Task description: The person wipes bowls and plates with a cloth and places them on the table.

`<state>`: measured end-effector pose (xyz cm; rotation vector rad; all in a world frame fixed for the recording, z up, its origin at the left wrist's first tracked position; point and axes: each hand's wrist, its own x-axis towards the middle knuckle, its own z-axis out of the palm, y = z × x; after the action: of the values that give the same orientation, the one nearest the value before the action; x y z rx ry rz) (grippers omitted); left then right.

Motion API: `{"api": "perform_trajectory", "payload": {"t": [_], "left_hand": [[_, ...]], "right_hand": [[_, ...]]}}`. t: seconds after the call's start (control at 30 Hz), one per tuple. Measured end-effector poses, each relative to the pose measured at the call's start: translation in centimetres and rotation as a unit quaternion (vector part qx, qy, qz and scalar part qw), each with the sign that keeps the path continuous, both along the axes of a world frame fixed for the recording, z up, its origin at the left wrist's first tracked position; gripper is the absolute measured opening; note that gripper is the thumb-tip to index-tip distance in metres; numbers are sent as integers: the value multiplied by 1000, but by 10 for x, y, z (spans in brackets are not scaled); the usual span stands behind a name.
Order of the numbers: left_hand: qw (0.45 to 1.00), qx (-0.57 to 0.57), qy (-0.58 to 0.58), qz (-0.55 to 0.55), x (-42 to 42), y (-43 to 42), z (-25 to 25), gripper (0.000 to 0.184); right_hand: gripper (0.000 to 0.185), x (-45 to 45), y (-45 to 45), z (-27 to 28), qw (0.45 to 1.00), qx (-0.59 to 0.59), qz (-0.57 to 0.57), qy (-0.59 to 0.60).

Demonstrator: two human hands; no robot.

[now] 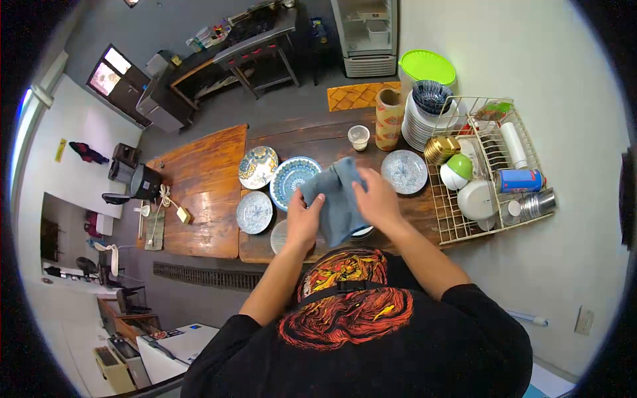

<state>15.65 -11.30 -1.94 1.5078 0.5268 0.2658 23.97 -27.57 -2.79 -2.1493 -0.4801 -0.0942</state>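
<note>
A blue-grey cloth (337, 205) is held up between my two hands, above the wooden table. My left hand (304, 217) pinches its left side. My right hand (379, 199) grips the cloth's upper right side. Whether anything is inside the cloth cannot be seen. Behind it and to the left is a blue patterned plate (282, 184), with a floral plate (258, 167) and a pale patterned plate (254, 213) beside it. Another patterned plate (405, 172) lies right of my right hand. Part of a clear ribbed dish (279, 237) shows below my left wrist.
A wire dish rack (446, 225) with cups, a can and utensils stands at the right. Near it are stacked plates (418, 130) with dark bowls (431, 97), a tall patterned container (389, 119) and a small clear cup (358, 136). A white cord (163, 196) lies far left.
</note>
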Motion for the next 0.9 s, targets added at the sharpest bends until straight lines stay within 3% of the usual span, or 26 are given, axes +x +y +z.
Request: {"api": "perform_trajectory", "payload": {"t": [0.07,0.17,0.2,0.33,0.37,0.5,0.6,0.67,0.73,0.77,0.83,0.9], "left_hand": [[999,-41,-7,12,0,-2,-10,32],[984,-170,-24,41,-3,-5,-20,33],[985,-166,-21,42,-4,-7,-17,33],[908,-403,-104,41,-6,-18,5,32],[910,-401,-99,37,-5,-17,3,32],[987,-156,-27,37,3,-12,-9,32],[986,-163,-24,4,15,-23,15,32],[984,-173,-20,-24,23,-33,26,31],[987,-154,-14,-53,34,-39,23,31],[988,-133,-11,-76,41,-43,21,31],[988,-92,-5,-123,53,-51,13,31],[984,-100,15,-146,62,-62,2,31]], "right_hand": [[33,-20,7,29,997,-29,66,-40],[39,-46,17,26,984,-16,140,-106],[40,-53,19,25,981,-13,140,-133],[42,-56,16,23,973,-1,184,-138],[42,-55,13,21,975,2,178,-136],[49,-39,-12,18,938,147,307,-66],[56,-11,-27,10,950,204,223,-82],[56,0,-37,11,984,133,-17,-119],[54,12,-47,-24,941,282,94,161],[54,17,-55,-32,941,284,85,161],[63,23,-70,-43,828,379,110,399],[63,23,-84,-48,819,391,91,410]]}}
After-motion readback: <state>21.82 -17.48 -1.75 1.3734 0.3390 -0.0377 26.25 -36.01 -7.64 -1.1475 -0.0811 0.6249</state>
